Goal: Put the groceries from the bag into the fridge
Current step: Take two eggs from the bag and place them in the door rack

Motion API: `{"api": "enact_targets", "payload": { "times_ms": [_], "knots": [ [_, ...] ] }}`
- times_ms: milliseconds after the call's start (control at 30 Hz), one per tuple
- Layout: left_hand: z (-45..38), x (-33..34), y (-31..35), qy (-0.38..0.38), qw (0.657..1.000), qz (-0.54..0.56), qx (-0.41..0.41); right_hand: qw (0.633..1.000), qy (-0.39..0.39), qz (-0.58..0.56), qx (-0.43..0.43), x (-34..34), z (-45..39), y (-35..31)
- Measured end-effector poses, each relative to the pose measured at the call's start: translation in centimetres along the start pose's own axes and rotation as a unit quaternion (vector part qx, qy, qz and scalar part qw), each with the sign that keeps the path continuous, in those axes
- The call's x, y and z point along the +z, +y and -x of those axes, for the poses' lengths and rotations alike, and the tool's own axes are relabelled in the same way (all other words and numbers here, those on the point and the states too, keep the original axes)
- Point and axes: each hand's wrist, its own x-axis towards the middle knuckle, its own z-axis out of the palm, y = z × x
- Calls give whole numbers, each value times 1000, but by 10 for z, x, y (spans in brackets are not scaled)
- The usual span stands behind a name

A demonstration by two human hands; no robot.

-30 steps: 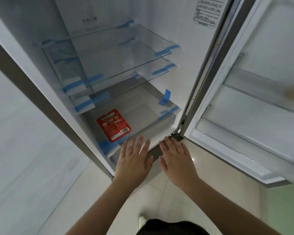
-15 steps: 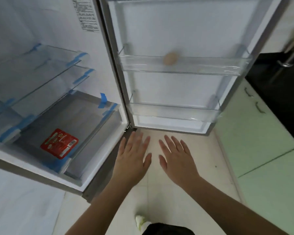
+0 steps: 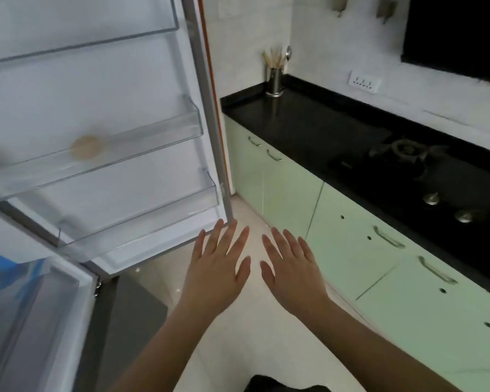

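While the fridge door (image 3: 102, 89) stands swung wide open, the left hand (image 3: 215, 274) and the right hand (image 3: 293, 271) float side by side over the pale floor (image 3: 246, 335), palms down, fingers straight and spread, holding nothing and touching nothing. A narrow gap separates the two thumbs. The left fingertips (image 3: 232, 226) lie just below the door's lower right corner. On the upper door shelf (image 3: 142, 144), near its middle, sits a round tan thing (image 3: 86, 147), blurred, possibly an egg. The lower door shelf (image 3: 153, 216) shows nothing inside. At the lower left edge, a corner of the fridge (image 3: 40, 306) interior shows a drawer with blue tape (image 3: 17, 274). To the right runs a black bench (image 3: 309, 128) over pale green cabinets (image 3: 351, 250); a steel utensil holder (image 3: 275, 80) stands at its far left corner, a gas hob (image 3: 413, 162) farther right.
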Motion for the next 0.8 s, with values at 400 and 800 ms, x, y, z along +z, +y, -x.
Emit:
{"api": "enact_targets", "payload": {
  "times_ms": [400,800],
  "knots": [
    [-72,19,85,-50,962,9,267,961,23,15,274,-19,72,66],
    [-42,10,276,-53,871,17,488,883,34,20,468,-45,230,151]
  ]
}}
